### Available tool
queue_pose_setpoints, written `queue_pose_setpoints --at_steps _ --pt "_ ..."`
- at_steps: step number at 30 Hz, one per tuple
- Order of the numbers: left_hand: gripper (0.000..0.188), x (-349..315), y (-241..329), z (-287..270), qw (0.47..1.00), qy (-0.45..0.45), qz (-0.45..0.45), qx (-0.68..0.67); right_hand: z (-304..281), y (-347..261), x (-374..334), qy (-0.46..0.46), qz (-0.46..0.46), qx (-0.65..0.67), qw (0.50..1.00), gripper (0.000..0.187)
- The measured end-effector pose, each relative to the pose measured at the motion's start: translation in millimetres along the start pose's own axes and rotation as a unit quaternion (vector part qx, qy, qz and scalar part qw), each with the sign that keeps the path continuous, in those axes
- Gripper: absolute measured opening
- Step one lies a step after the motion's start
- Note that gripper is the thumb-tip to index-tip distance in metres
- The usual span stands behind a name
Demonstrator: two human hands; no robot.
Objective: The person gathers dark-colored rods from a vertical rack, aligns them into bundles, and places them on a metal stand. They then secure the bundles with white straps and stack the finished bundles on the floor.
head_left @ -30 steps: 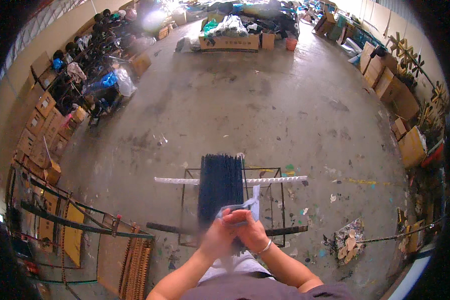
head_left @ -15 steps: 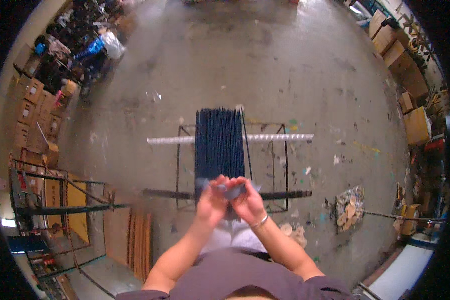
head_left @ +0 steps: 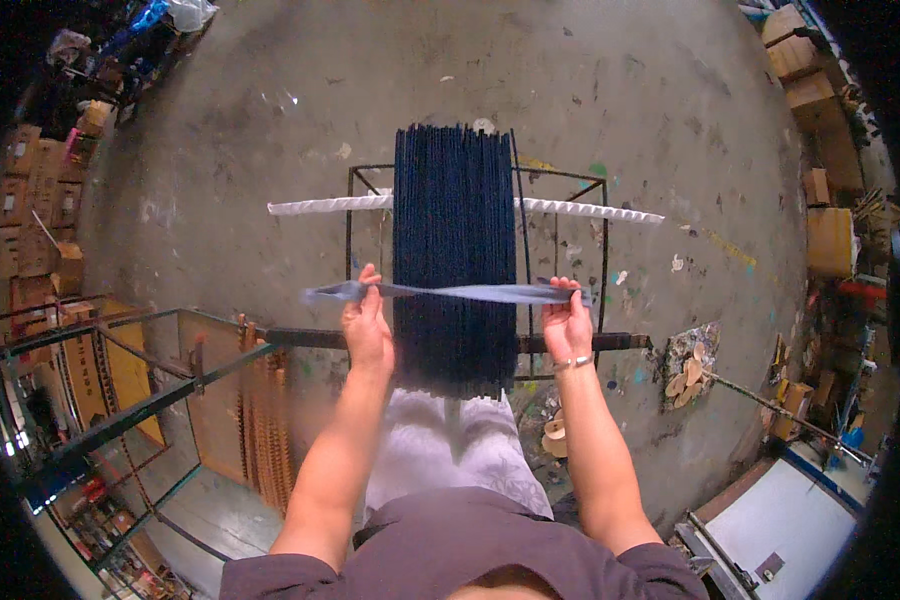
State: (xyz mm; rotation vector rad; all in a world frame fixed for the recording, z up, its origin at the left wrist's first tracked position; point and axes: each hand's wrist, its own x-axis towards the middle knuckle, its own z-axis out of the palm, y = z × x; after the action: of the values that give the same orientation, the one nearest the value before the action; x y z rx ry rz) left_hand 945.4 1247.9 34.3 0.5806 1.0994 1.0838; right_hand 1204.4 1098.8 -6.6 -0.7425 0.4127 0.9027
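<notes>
A twisted grey-blue strip, apparently cloth, is stretched between my two hands, its ends somewhat blurred. My left hand pinches it near the left end, and a short tail sticks out past the fingers. At the other end my right hand, with a band at the wrist, grips it too. Below the strip lies a row of thin dark-blue rods, side by side, across two bars. The far bar is wrapped in white; the near bar is dark. One rod lies slightly apart on the right.
A thin dark metal frame supports the bars. Left stands a green-black metal rack by brown slats. Cardboard boxes line the left wall. On the right are round wooden discs, a pole and a white panel.
My hands have moved apart from close together, drawing the crumpled strip out straight over the rods. The view has shifted, so more of the rods' near ends shows.
</notes>
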Motion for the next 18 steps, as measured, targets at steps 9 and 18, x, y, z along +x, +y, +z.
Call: queue_pose_setpoints --at_steps 9,18 --pt "0.026 70.8 -94.1 -45.4 0.977 0.125 -0.052 0.167 -56.5 53.9 101.5 0.241 -0.139 -0.374 0.885 0.02" --pt "0.015 109.6 -128.6 -64.3 0.954 0.193 -0.19 0.13 -110.8 74.9 140.4 0.243 0.074 -0.596 0.762 0.017"
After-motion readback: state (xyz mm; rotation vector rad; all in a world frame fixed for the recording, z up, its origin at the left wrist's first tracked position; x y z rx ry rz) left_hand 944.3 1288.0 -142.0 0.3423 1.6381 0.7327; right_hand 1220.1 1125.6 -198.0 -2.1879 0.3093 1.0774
